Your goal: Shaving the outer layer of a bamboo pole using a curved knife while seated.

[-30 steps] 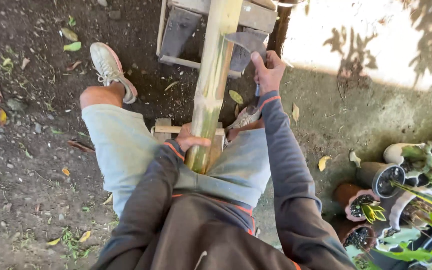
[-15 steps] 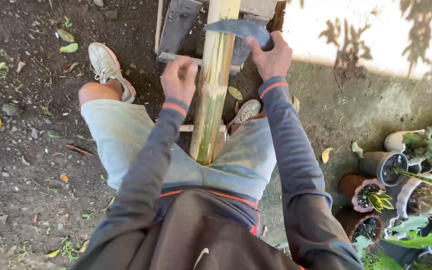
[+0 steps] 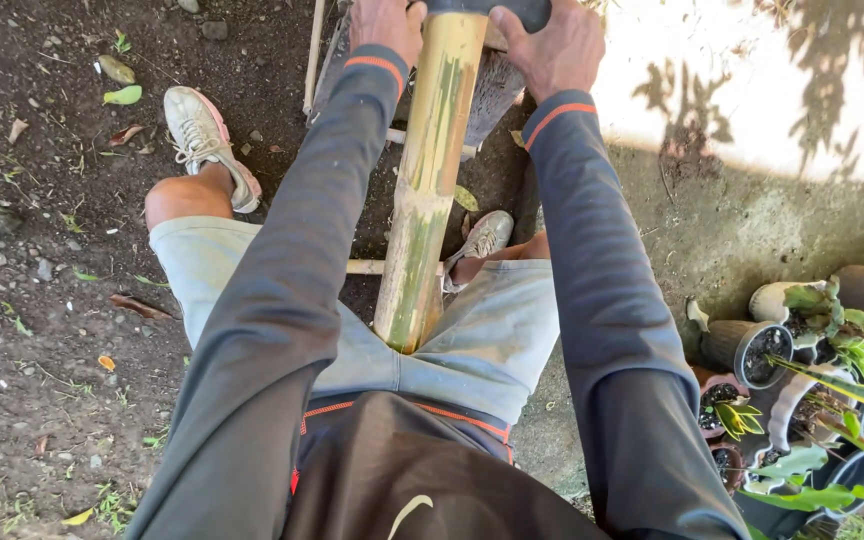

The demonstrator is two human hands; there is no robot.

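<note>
Bare dirt ground lies under me, potted plants off to my right. A bamboo pole runs lengthwise from my lap away to my hands. My left hand and right hand each grasp what looks like a dark blade across its far end.

left hand fingers cut by top edge | dark tool mostly out of frame
</note>
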